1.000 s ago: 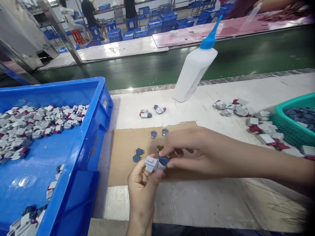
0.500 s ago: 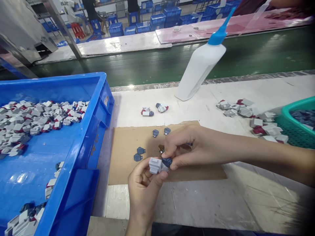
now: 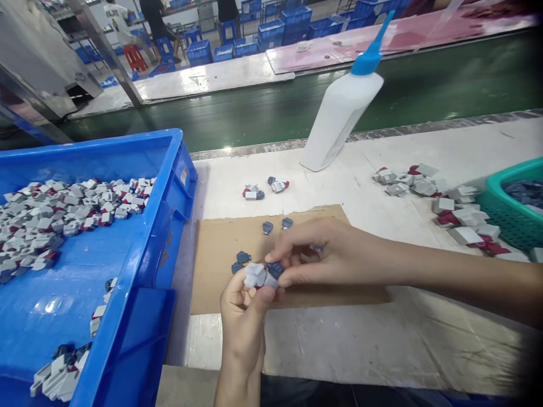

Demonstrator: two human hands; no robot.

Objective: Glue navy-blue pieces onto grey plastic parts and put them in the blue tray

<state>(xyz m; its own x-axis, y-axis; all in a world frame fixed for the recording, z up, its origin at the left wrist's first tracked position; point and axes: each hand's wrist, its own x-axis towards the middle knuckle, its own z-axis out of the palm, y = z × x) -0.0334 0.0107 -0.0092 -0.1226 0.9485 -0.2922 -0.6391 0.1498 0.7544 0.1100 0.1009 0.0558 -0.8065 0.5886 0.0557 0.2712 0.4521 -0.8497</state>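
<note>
Between thumb and fingers my left hand [image 3: 245, 316] grips a light grey plastic toy part [image 3: 255, 275] with blocky steps. My right hand [image 3: 311, 254] pinches a small dark blue fist-shaped piece [image 3: 275, 270] against the right end of the grey part. The exact fit between the two is hidden by my fingers. Both hands are over a brown cardboard sheet [image 3: 216, 237]. On it lie several more dark blue fist pieces [image 3: 267, 227], some left of my hands and some beyond them. Two joined grey, red and blue parts [image 3: 253, 193] rest on the table behind the cardboard.
A blue crate [image 3: 167, 226] with many grey and red parts stands at left. A white squeeze bottle [image 3: 343, 113] with a blue nozzle stands behind. Grey and red parts [image 3: 462, 217] lie at right beside a green basket [image 3: 504, 209]. A green conveyor belt [image 3: 237, 124] runs across the back.
Both hands have moved slightly left together with the grey part and the blue fist piece. The grey part has turned a little. The right hand's pinch on the fist piece continues.
</note>
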